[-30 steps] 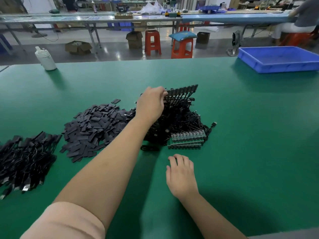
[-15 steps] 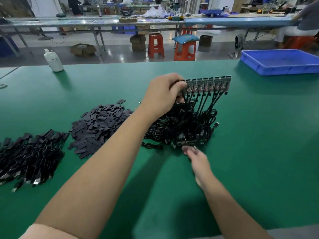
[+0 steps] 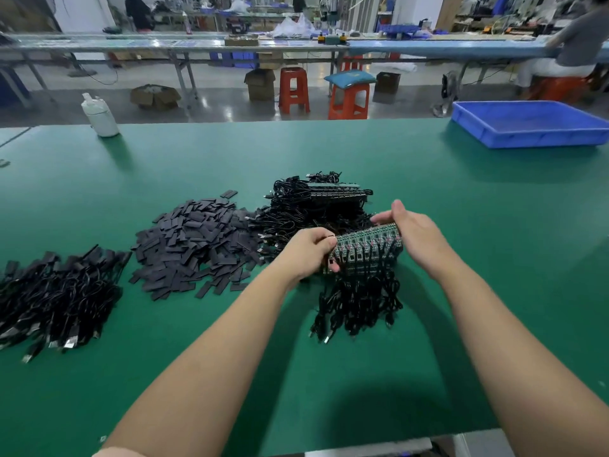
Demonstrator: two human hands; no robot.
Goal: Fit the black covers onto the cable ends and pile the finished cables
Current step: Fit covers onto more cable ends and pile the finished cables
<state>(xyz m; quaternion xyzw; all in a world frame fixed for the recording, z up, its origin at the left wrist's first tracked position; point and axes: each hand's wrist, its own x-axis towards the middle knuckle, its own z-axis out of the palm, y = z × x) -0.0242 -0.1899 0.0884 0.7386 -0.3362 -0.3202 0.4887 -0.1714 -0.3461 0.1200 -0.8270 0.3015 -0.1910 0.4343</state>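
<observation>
Holding a strip of green circuit boards [image 3: 367,247] between both hands, head view, w/ black cables [image 3: 357,305] hanging from its near edge down onto the green table [image 3: 494,258] toward the near edge. Left hand [image 3: 308,253] grips the strip's left end, fingers curled round it, thumb on the near side. Right hand [image 3: 417,240] grips the right end, thumb up over the far edge, fingers wrapped under, mostly hidden. Strip is tilted, right end a bit higher, lifted off the table surface; cable ends w/ metal plugs lie on the table below it.

Just behind the hands, about mid-table, sits a tangled stack of more cable strips [image 3: 319,202], one strip lying across its top. Touching its left side is a heap of flat black covers [image 3: 197,249], spread loose, a couple of strays at the far edge of the heap. Further left, near the table's left edge & apart from the covers, a pile of finished cables [image 3: 56,298] w/ covered ends and silver plugs pointing toward the near edge.

Far left part of the table: white bottle [image 3: 99,115] upright at the far edge. Far right corner: blue tray [image 3: 527,127], contents can't tell. Beyond the table: orange stools [image 3: 347,100], cardboard boxes [image 3: 260,84] on the floor, long benches, and a seated person [image 3: 570,47] at the far right.
</observation>
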